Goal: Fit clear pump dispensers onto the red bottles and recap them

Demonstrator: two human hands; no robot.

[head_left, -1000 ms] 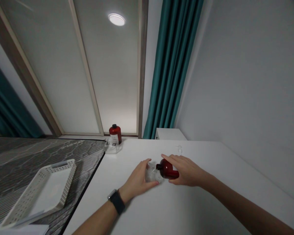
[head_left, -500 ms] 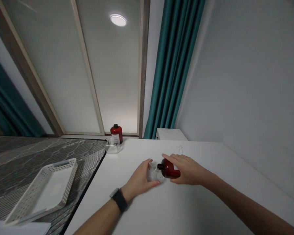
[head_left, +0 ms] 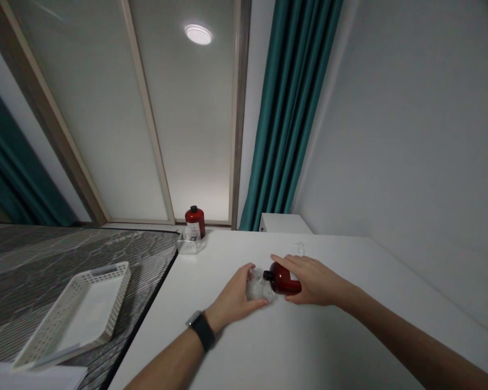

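Observation:
Near the middle of the white table, my left hand [head_left: 236,297] is wrapped round a small clear container [head_left: 255,287]. My right hand [head_left: 312,279] grips a dark red bottle [head_left: 281,278] with a black neck and a pale label. The bottle lies tilted on its side, neck pointing left, right over the opening of the container. Whether liquid is running out cannot be made out. Just beyond my right hand, a small clear glass piece [head_left: 300,248], perhaps a stopper, rests on the table.
A second red bottle [head_left: 195,219] with a black cap stands upright at the table's far left corner, behind a clear box [head_left: 188,247]. To the left, a white perforated basket [head_left: 119,303] lies on a grey patterned surface [head_left: 146,252]. A low white cabinet [head_left: 284,223] sits behind the table.

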